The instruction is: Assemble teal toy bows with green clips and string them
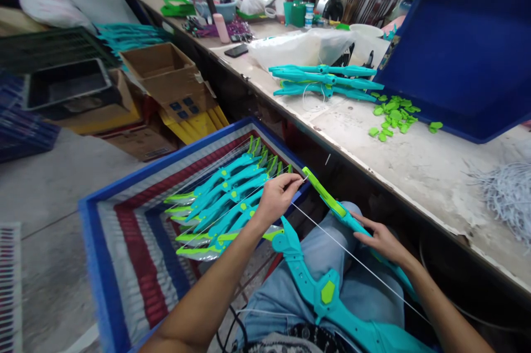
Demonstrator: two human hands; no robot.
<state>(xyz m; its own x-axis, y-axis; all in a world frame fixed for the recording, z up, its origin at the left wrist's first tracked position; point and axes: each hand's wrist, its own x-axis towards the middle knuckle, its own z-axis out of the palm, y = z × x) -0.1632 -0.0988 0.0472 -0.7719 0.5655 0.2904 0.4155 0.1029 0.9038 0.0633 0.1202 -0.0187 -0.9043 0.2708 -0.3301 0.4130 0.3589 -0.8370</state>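
Note:
My left hand (277,195) is closed in a pinch on the end of a thin white string (344,249), right beside the lime-green tip of a teal toy bow (326,193). Further along that bow, the fingers of my right hand (381,238) grip its teal part. Across my lap lies another toy bow (305,273), teal with a green hexagon at its middle. The far end of the held bow is partly hidden by my right forearm.
A blue-rimmed crate (136,181) at left holds several strung bows (232,190). On the bench are stacked teal bow parts (327,82), loose green pieces (394,115), a tilted blue bin (460,54), a bundle of white strings (506,198) and a phone (236,51). Cardboard boxes (166,79) stand behind.

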